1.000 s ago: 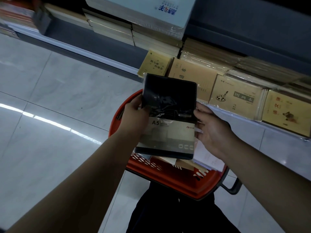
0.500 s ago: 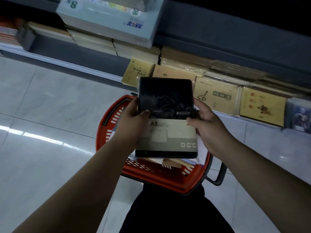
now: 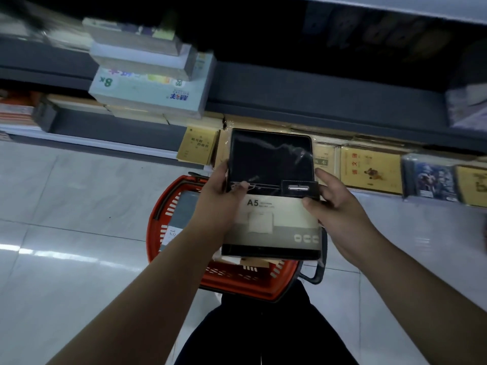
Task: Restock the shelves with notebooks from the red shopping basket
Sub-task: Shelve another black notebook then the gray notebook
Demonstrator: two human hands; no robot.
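A black A5 notebook (image 3: 271, 164), shrink-wrapped with a beige paper band and a snap clasp, is held above the red shopping basket (image 3: 237, 279) on the floor. My left hand (image 3: 220, 196) grips its left edge, thumb on the cover. My right hand (image 3: 333, 204) holds the right edge near the clasp, with the thumb on the band and the index finger stretched out beside it. Inside the basket a grey notebook (image 3: 184, 212) lies at the left, and other notebooks are mostly hidden under the black one.
The lowest shelf (image 3: 369, 169) holds rows of tan exercise books and a blue illustrated one at the right. Stacked white paper packs (image 3: 147, 93) sit on the shelf above at the left. Grey floor tiles spread to the left. My dark trousers show below the basket.
The view has tilted up, showing more shelving. The black notebook has risen slightly toward the shelf, still in both hands. My right index finger has straightened.
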